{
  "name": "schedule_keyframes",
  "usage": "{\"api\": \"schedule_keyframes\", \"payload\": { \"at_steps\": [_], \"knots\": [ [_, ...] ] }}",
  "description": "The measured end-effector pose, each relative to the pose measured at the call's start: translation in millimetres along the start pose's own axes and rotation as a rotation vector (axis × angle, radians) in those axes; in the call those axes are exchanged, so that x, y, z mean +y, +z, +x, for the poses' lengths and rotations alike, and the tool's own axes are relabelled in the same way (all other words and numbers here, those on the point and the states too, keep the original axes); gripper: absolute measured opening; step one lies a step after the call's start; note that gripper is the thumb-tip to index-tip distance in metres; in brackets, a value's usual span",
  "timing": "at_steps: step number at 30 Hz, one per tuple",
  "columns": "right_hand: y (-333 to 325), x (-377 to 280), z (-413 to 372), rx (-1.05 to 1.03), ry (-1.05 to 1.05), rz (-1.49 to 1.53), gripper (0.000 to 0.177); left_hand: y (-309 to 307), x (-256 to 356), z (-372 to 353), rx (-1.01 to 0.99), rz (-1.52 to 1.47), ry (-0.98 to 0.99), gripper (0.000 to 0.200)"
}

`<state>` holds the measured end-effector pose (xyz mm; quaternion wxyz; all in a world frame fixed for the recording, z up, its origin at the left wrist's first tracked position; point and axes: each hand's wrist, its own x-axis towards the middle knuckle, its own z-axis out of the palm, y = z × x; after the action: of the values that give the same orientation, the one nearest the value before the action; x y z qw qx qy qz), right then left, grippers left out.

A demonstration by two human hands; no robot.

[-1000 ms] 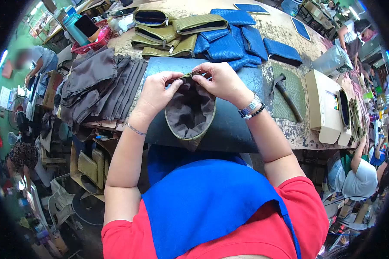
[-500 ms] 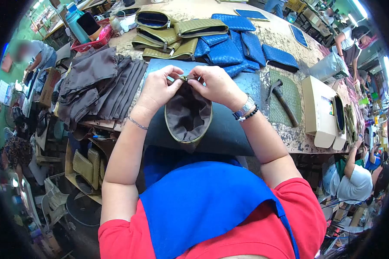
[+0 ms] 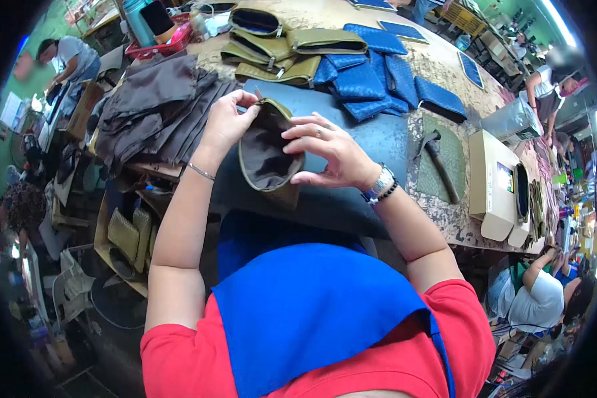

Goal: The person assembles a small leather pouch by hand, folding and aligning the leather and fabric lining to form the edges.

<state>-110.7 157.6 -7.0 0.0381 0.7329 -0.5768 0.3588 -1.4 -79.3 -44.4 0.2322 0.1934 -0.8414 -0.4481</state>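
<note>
An olive pouch [image 3: 269,149] with a dark lining is held open over the dark work surface [image 3: 365,142]. My left hand [image 3: 229,119] pinches its upper left end near the zipper. Around the pouch's right side my right hand [image 3: 328,151] is spread, thumb at the lower rim and fingers over the opening; contact of the fingertips is hard to tell. Beyond my hands lie olive pouches [image 3: 325,41] and blue woven pouches [image 3: 361,81]. Brown lining pieces [image 3: 162,109] are piled to the left.
A hammer [image 3: 439,166] rests on a green woven piece [image 3: 438,136] to the right, beside a cardboard box [image 3: 487,179]. A red basket [image 3: 159,48] with bottles stands at the back left. Co-workers [image 3: 73,63] are at both sides.
My right hand has let go of the pouch's top end and moved down its right side, fingers spread. The pouch has shifted left and tilted, still held by my left hand.
</note>
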Motion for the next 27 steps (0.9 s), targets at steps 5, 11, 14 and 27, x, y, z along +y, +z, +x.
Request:
{"api": "schedule_keyframes", "payload": {
  "at_steps": [5,11,14,27],
  "knots": [
    [3.3,-10.0,-16.8,0.032,0.057,-0.109,0.029,-4.2,40.4,-67.7,-0.011,-0.037,0.570,0.046],
    [0.7,-16.4,-38.7,0.113,0.179,-0.073,0.020,8.9,43.1,-120.6,-0.040,0.194,0.434,0.031],
    [-2.7,-33.5,-41.1,0.137,0.185,-0.060,0.026,12.4,51.8,-126.2,-0.032,0.185,0.443,0.028],
    [19.9,-48.3,-44.2,0.075,0.297,-0.040,0.013,17.9,64.2,-122.5,-0.077,0.512,0.540,0.014]
  ]
}}
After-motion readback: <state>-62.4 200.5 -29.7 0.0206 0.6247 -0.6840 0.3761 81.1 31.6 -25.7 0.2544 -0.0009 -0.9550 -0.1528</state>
